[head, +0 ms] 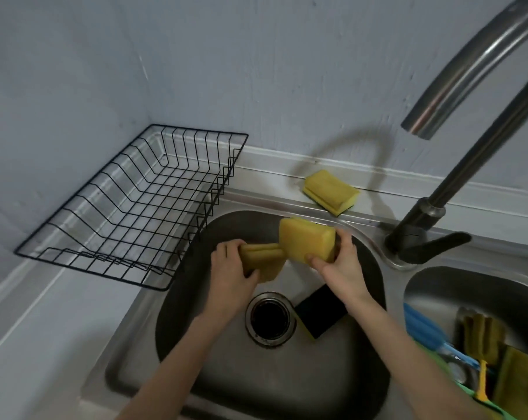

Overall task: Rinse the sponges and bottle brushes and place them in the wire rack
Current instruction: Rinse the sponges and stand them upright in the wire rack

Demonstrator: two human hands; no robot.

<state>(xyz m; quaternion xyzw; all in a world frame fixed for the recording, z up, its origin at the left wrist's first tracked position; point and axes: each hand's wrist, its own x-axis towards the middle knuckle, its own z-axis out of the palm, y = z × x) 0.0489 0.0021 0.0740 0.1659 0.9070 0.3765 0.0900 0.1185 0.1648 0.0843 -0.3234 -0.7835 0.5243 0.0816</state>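
**Holding two sponges over the left basin**

Gripping one yellow sponge each, both hands hover above the left sink basin (341, 386). The left hand (230, 272) has its grip closed around a squeezed, folded sponge (264, 257); the right hand (340, 263) has its grip closed on an upright sponge block (306, 239), thumb on the near face. The two sponges touch end to end.

A third yellow sponge (330, 190) lies on the sink's back ledge, near the faucet (468, 86). A dark-faced scouring sponge (320, 310) rests on the basin floor just beside the drain (270, 319). The black wire rack (129, 207) stands on the bench in the back left corner, its right edge overhanging the basin rim. The right basin holds a blue-handled brush (429, 328) and a yellow bottle brush (482, 338).
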